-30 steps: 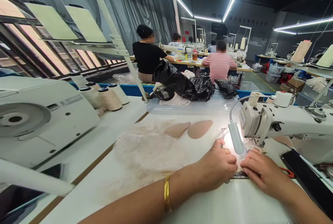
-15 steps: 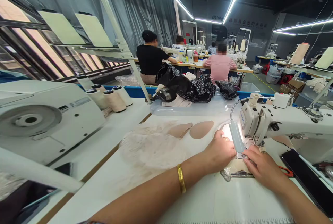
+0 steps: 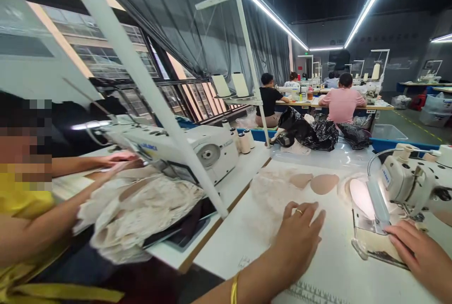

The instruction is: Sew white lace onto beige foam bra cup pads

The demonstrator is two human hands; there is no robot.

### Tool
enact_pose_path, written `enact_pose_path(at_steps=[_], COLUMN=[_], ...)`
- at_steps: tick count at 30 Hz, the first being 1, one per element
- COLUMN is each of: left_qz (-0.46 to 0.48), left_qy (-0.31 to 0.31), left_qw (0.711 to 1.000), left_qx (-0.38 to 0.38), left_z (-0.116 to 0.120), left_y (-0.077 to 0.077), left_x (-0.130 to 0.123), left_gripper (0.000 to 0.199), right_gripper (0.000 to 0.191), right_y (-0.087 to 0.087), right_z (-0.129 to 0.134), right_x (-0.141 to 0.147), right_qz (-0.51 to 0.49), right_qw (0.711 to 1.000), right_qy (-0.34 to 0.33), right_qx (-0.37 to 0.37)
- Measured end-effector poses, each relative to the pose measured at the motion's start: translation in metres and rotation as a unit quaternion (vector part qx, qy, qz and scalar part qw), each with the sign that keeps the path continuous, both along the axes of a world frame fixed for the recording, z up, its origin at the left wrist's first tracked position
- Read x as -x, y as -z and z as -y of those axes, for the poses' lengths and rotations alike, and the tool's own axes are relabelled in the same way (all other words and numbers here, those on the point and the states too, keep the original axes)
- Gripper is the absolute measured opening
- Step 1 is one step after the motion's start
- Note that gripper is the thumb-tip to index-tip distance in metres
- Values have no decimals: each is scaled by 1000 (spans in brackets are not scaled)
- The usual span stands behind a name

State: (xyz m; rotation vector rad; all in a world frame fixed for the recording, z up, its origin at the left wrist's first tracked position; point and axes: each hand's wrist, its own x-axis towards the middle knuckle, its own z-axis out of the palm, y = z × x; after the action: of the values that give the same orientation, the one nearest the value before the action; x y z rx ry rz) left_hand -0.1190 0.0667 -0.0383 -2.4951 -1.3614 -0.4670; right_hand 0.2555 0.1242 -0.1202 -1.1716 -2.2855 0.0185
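Note:
My left hand (image 3: 300, 235) is over the white table with its fingers apart and nothing in them. Just beyond it lies a piece of pale lace fabric (image 3: 263, 200) with beige bra cups (image 3: 324, 184) at its far side. My right hand (image 3: 418, 247) rests at the sewing machine (image 3: 406, 176), fingers stretched out beside the lit needle area. A grey lamp head (image 3: 377, 200) hangs there and partly hides the needle plate. Behind the lamp a pale cup (image 3: 360, 195) sits in the bright light. Nothing shows clearly in my right fingers.
A white stand pole (image 3: 148, 92) rises on the left. Beyond it a co-worker in yellow (image 3: 21, 191) sews at another machine (image 3: 176, 148), with lace garments (image 3: 141, 205) heaped there. Black plastic bags (image 3: 318, 134) lie at the back. A printed ruler (image 3: 314, 294) runs along the front.
My left hand has left the machine and moved left, its fingers spreading. My right hand stays near the needle. The view has turned left, bringing the co-worker in yellow into sight.

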Motion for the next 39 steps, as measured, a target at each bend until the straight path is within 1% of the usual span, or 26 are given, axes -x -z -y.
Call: enact_pose_path(at_steps=[1,2,3,4,6,8,10,12,14,16,17,18,20,21,22,23,24,25,27,29,31,33,34,36,37,39], left_qz=[4,9,22,41,101,152,156,143,140,149,155,163,191,203,211,212,209,200,168,162,160,137,113,94,86,74], left_qy=[-41,-63,-64,-47,14,89,175,242,275,276,265,241,161,116,74,40,17,3,-4,-5,-27,-72,-98,-120,-126,-134], left_qw=[999,998,998,998,995,983,970,959,951,949,951,956,968,970,968,966,964,962,960,964,973,980,981,981,980,979], left_qx=[-1,3,8,8,-20,-55,-55,-44,-41,-43,-35,-19,36,74,110,143,164,184,224,211,163,126,122,121,125,134], left_z=[0,0,1,2,9,21,33,42,48,52,53,54,53,50,47,43,37,31,16,-1,-21,-45,-58,-84,-95,-111], left_y=[4,9,15,20,30,35,36,37,42,49,54,59,65,66,65,61,55,46,25,3,-17,-31,-36,-40,-40,-37], left_x=[10,18,22,22,14,-1,-15,-24,-29,-29,-26,-22,-6,6,19,34,49,63,86,97,93,79,71,56,50,42], left_gripper=[35,25,18,16,16,14,13,12,12,17,24,36,69,83,92,96,94,89,74,58,47,41,40,42,41,29], right_gripper=[22,21,20,19,18,23,26,25,27,26,17,10,18,22,25,29,32,35,39,41,44,45,45,42,40,34], right_y=[2,1,-3,-10,-28,-51,-71,-84,-87,-84,-82,-81,-81,-83,-86,-89,-93,-96,-100,-102,-102,-105,-108,-119,-125,-139], right_z=[-2,-1,1,5,18,34,49,56,55,49,45,42,41,44,48,54,60,67,77,81,81,79,79,83,87,94], right_x=[0,2,5,10,24,44,66,90,113,133,142,148,155,155,152,148,143,138,128,122,121,124,126,130,132,132], right_qz=[-11,-20,-25,-28,-31,-38,-54,-94,-118,-109,-101,-102,-141,-177,-219,-259,-294,-324,-366,-384,-378,-360,-352,-361,-380,-423], right_qw=[1000,1000,999,999,998,992,981,966,960,966,970,973,969,961,949,936,923,912,889,863,850,860,868,874,869,854], right_qy=[-3,-7,-15,-25,-49,-68,-66,-55,-35,-12,-5,-6,-19,-27,-33,-36,-36,-37,-48,-65,-75,-67,-65,-74,-87,-116], right_qx=[-12,-19,-17,-8,34,100,176,233,251,233,220,208,204,212,224,235,243,249,271,321,360,356,345,318,305,281])
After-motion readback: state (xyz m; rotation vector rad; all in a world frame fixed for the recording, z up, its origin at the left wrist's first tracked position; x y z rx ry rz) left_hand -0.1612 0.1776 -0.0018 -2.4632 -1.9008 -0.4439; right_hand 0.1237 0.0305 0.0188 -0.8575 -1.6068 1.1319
